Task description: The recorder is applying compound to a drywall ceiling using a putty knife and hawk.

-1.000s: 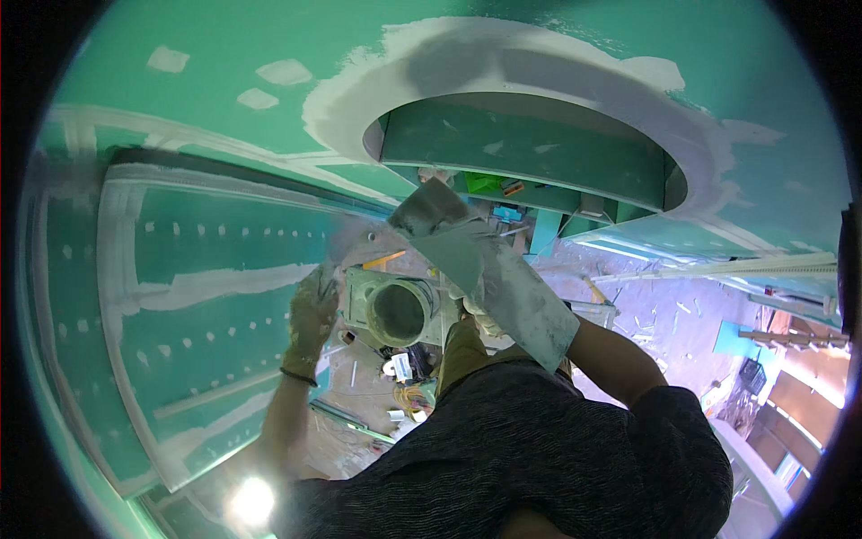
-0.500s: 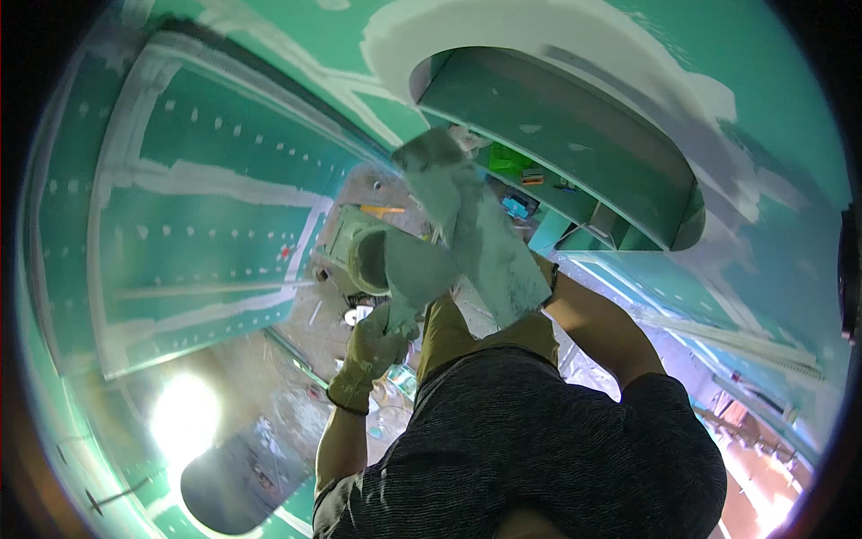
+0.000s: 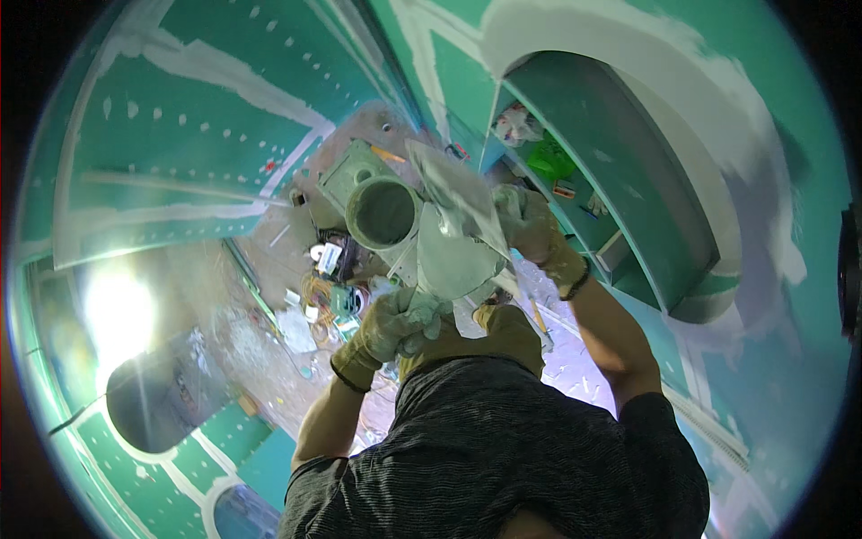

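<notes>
My left hand [image 3: 401,325], in a pale glove smeared with plaster, is closed on the handle of a trowel with a round-ended blade [image 3: 453,263], coated in grey-green plaster. My right hand [image 3: 530,225], also gloved, is closed on a wide flat plastering trowel [image 3: 460,190]. The broad blade is tilted over the round trowel; whether they touch, I cannot tell. Just left of the blades stands a round bucket [image 3: 357,218] with a plaster-smeared inside. Its rim is beside the round trowel.
Green plasterboard walls [image 3: 193,103] with white filled seams rise at left. At right is an oval wall niche [image 3: 611,162] with a shelf, holding a green bag [image 3: 549,162] and a clear plastic bag [image 3: 518,124]. Cables and tools [image 3: 337,301] lie on the floor; a bright lamp [image 3: 119,314] shines left.
The broad trowel has swung from across my body to upright above the round one, and my right hand has come into sight. My left hand has shifted slightly right; the view has turned.
</notes>
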The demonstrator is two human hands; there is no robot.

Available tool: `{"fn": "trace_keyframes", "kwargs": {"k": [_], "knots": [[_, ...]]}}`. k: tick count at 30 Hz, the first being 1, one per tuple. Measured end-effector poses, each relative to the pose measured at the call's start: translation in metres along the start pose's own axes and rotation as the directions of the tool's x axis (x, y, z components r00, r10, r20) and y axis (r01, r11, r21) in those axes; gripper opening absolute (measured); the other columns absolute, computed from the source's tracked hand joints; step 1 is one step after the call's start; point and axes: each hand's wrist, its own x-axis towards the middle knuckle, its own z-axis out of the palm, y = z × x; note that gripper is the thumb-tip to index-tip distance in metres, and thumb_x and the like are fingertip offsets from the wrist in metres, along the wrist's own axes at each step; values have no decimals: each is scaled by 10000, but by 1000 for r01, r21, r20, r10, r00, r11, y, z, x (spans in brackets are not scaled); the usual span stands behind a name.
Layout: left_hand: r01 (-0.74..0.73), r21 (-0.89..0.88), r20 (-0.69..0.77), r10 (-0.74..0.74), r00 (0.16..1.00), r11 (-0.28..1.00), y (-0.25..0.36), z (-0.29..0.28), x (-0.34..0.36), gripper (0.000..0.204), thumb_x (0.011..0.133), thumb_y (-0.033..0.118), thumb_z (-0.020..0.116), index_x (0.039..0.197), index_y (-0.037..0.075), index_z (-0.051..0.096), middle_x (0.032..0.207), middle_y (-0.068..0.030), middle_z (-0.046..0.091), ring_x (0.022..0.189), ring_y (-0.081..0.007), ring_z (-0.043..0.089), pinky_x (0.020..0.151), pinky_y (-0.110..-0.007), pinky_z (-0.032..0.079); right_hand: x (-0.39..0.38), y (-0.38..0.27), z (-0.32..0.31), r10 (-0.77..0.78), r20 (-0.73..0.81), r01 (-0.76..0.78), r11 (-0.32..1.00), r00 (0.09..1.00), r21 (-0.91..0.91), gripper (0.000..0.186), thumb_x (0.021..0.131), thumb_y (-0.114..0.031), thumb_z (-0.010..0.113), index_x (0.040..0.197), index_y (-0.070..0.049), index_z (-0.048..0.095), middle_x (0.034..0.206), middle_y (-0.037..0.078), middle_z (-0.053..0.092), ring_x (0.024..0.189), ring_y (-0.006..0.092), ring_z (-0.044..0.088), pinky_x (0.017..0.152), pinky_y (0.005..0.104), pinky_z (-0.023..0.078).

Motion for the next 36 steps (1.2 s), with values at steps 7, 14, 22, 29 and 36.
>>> {"fn": "trace_keyframes", "kwargs": {"k": [7, 14, 22, 29, 36], "knots": [[-38, -66, -120, 30, 992, 997, 8, -109, -13, 476, 868, 364, 741, 1088, -48, 651, 685, -55, 633, 406, -84, 439, 356, -229, 306, 35, 30, -3, 201, 440, -95, 963, 875, -251, 199, 804, -243, 767, 868, -62, 714, 743, 114, 664, 686, 248, 657, 663, 379, 526], [-166, -97, -497, 96, 862, 981, -28, -174, 42, 327, 943, 304, 688, 1099, 21, 638, 710, 2, 579, 482, -64, 451, 416, -228, 332, 48, 90, 71, 695, 364, -715, 691, 620, -102, 237, 832, -253, 753, 854, -33, 667, 712, 114, 634, 645, 193, 570, 666, 373, 509], [-74, -260, -671, -126, 731, 963, -106, -224, 120, 104, 979, 137, 590, 1017, 41, 575, 748, 11, 530, 547, -52, 412, 446, -223, 288, 129, 112, 239, 401, 609, -328, 915, 684, -235, 358, 870, -393, 653, 974, -54, 708, 884, 216, 686, 825, 396, 679, 753, 442, 529], [78, -242, -639, -219, 737, 967, -111, -251, 120, 234, 930, 170, 634, 1108, 22, 603, 847, -33, 619, 549, -67, 489, 471, -219, 396, 148, 254, 311, 375, 513, -261, 923, 772, -282, 354, 912, -391, 645, 1005, -58, 718, 860, 141, 744, 755, 251, 714, 711, 378, 547], [90, -475, -601, -398, 693, 875, -136, -242, 123, 299, 969, 219, 668, 1173, 1, 650, 815, -38, 649, 491, -67, 480, 427, -237, 360, 80, 389, 331, 231, 711, -729, 415, 664, 545, 394, 1064, -272, 497, 1375, -39, 557, 1242, 119, 667, 1082, 217, 645, 976, 376, 528]]}}
